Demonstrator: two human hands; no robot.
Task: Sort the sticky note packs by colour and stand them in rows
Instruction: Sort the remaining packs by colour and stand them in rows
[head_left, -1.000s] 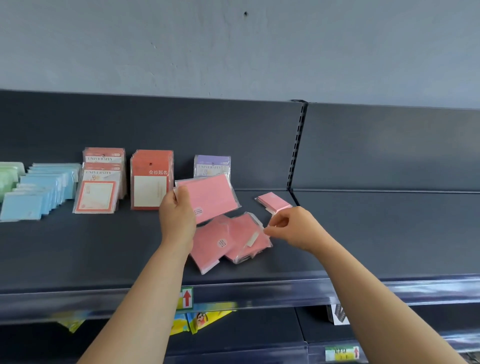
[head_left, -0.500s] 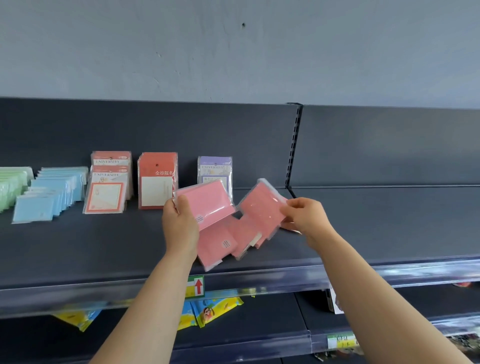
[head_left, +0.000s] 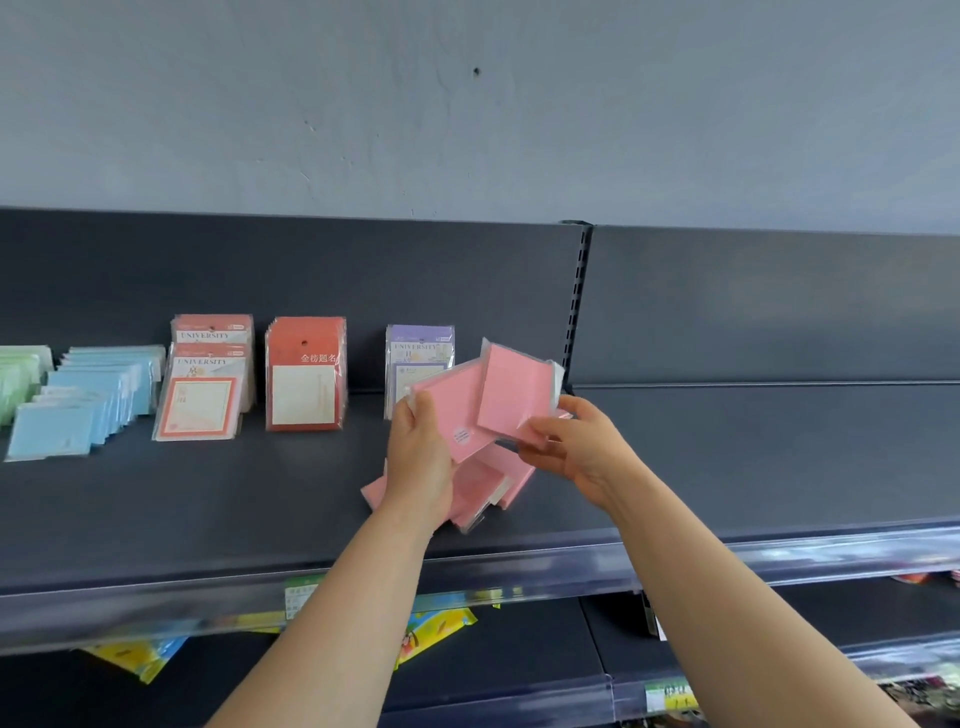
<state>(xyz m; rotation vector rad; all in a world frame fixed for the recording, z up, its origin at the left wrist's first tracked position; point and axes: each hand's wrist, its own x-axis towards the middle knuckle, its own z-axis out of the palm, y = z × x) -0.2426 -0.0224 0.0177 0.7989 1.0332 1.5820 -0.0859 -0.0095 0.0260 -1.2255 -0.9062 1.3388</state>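
Note:
My left hand (head_left: 420, 457) holds a pink sticky note pack (head_left: 453, 410) up above the dark shelf (head_left: 208, 509). My right hand (head_left: 582, 447) pinches a second pink pack (head_left: 514, 389) by its lower corner, overlapping the first one. More pink packs (head_left: 488, 488) lie loose on the shelf beneath both hands. To the left stand rows of blue packs (head_left: 78, 405), green packs (head_left: 18, 379), orange-framed "University" packs (head_left: 202, 384), red packs (head_left: 306, 374) and a purple pack (head_left: 415, 353).
The shelf's right section (head_left: 779, 447) runs past the slotted upright (head_left: 574, 306). A clear price rail (head_left: 519, 571) edges the front. Yellow-blue packets (head_left: 436, 629) lie on the lower shelf.
My right hand lifted a pink pack off the shelf and brought it left against the pack in my left hand. Both hands rose slightly.

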